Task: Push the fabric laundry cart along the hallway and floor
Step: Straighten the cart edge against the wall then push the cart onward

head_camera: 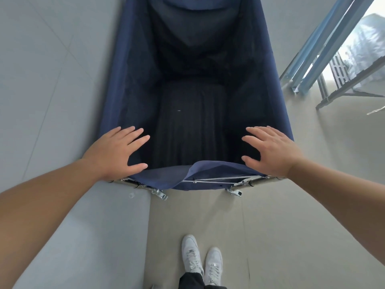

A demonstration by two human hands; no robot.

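While both hands rest flat, fingers spread, at near-rim corners — left hand (116, 150), right hand (270, 151) — laundry cart (193, 59) long axis runs straight ahead, w/ wall (41, 80) tight on left.

wall (41, 80): grey, left | floor (312, 163): beige | blue metal frame (318, 44): right, daylit

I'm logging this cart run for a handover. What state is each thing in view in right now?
Fabric laundry cart: upright on its casters, bag open, nothing visible inside the dark interior, left side close against the wall.
Near fabric hem: folded back, baring the metal frame bar.
Left hand: open, fingers spread at the near rim.
Right hand: open, fingers spread at the near rim.
White sneakers: side by side on the floor behind the cart.
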